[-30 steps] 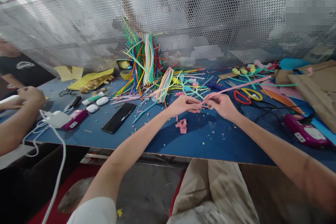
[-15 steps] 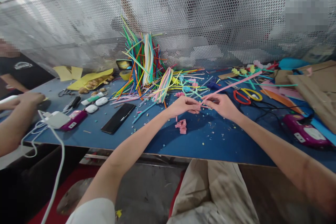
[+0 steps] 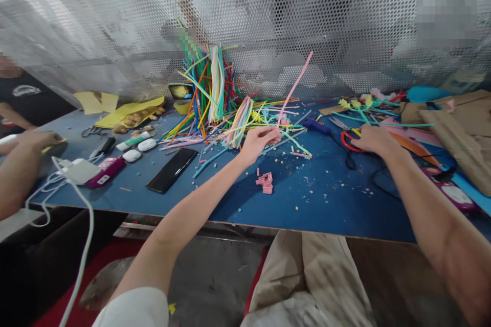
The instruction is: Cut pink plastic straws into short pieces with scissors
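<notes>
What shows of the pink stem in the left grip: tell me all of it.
The pink stem is one thin, nearly straight length, soft and fuzzy-looking, like pipe cleaner. The left grip pinches its lower part, hiding that end. The rest slants up toward the picture's right, its tip free in front of the perforated panel.

White short sleeve point(image 3: 134, 309) ending above the elbow, bare forearms point(image 3: 199, 204), bare fingers point(image 3: 270, 136), creased beige trousers point(image 3: 307, 276)

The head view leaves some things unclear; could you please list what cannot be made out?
Head view: lower end of the pink stem, hidden by the left hand.
Head view: most of the yellow scissors handle, behind the right hand.
Head view: shirt print, too small to read.
</notes>
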Demonstrator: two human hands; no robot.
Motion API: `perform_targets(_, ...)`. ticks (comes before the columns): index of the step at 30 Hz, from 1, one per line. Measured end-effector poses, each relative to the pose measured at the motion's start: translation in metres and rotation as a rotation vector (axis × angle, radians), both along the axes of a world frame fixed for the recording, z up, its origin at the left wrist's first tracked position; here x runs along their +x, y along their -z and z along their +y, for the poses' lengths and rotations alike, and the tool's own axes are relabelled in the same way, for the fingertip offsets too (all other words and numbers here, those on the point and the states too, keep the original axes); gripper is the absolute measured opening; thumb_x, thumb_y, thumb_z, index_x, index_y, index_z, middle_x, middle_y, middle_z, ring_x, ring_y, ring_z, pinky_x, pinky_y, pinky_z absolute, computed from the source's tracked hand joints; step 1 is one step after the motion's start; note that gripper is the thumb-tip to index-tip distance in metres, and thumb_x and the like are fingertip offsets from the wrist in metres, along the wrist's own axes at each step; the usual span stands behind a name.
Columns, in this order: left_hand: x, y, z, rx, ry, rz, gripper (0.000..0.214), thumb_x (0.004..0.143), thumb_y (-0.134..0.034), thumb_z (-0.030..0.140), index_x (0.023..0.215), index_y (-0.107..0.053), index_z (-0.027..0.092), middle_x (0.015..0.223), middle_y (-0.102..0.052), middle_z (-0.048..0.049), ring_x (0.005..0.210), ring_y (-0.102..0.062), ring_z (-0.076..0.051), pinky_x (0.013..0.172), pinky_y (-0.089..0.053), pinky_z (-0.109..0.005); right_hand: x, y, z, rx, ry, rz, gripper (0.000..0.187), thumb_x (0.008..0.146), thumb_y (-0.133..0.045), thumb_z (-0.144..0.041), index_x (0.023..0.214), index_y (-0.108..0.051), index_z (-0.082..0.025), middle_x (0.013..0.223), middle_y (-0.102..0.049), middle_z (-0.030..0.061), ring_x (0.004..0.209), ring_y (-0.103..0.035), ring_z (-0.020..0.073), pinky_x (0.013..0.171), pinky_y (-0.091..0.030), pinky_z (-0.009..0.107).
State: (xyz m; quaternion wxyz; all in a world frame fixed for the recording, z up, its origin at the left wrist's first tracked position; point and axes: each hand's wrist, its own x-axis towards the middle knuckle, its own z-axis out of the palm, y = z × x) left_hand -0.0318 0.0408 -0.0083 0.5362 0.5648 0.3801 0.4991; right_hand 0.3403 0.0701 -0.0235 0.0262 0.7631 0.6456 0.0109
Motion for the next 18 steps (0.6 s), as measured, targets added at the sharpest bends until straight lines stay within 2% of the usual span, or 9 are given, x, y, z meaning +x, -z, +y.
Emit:
perform_targets(3,-0.002,0.001,0.002,0.019,-0.004,-0.008,0.039,0.074,-0.079,0.038,0.100,-0.072,0.009,0.092,-0.074,-0.0092,0.076,-0.068,-0.012,0.080,-0.055,-0.029,-0.006,-0.002,0.003,-0.002,0.019,-0.010,0.055,0.083,-0.060,-0.048,0.111,-0.065,-0.002,0.109,-0.067,0.0277,0.100,-0.065,0.0344,0.074,-0.039,0.035)
perform_targets(6,-0.003,0.002,0.003,0.027,-0.006,-0.024,0.039,0.074,-0.080,0.039,0.098,-0.072,0.010,0.091,-0.074,-0.0084,0.075,-0.068,-0.013,0.080,-0.054,-0.029,-0.007,-0.004,0.005,0.005,0.040,-0.028,0.047,0.083,-0.061,-0.046,0.102,-0.069,-0.004,0.105,-0.069,0.0263,0.097,-0.065,0.0335,0.071,-0.037,0.035)
perform_targets(11,-0.002,0.001,0.003,0.028,-0.002,-0.038,0.039,0.072,-0.080,0.040,0.096,-0.073,0.011,0.089,-0.074,-0.0072,0.074,-0.067,-0.013,0.078,-0.054,-0.029,0.001,-0.016,-0.002,0.093,0.078,-0.022,0.047,0.085,-0.060,-0.046,0.102,-0.070,-0.004,0.104,-0.068,0.0273,0.094,-0.064,0.0322,0.067,-0.034,0.035)
perform_targets(15,-0.002,-0.001,0.002,0.022,-0.009,-0.050,0.038,0.071,-0.081,0.039,0.096,-0.074,0.011,0.087,-0.074,-0.0071,0.073,-0.067,-0.013,0.076,-0.054,-0.028,-0.006,-0.032,-0.016,0.254,0.065,0.240,0.039,0.087,-0.059,-0.049,0.089,-0.072,-0.012,0.079,-0.069,0.0157,0.076,-0.060,0.0236,0.065,-0.033,0.033)
perform_targets(18,-0.003,-0.001,0.003,0.021,-0.016,-0.070,0.037,0.071,-0.081,0.038,0.096,-0.074,0.011,0.087,-0.074,-0.0069,0.073,-0.067,-0.012,0.074,-0.054,-0.027,-0.027,-0.038,-0.029,0.280,-0.090,0.530,0.043,0.085,-0.061,-0.057,0.086,-0.071,-0.015,0.063,-0.060,0.0054,0.064,-0.051,0.0175,0.065,-0.034,0.031)
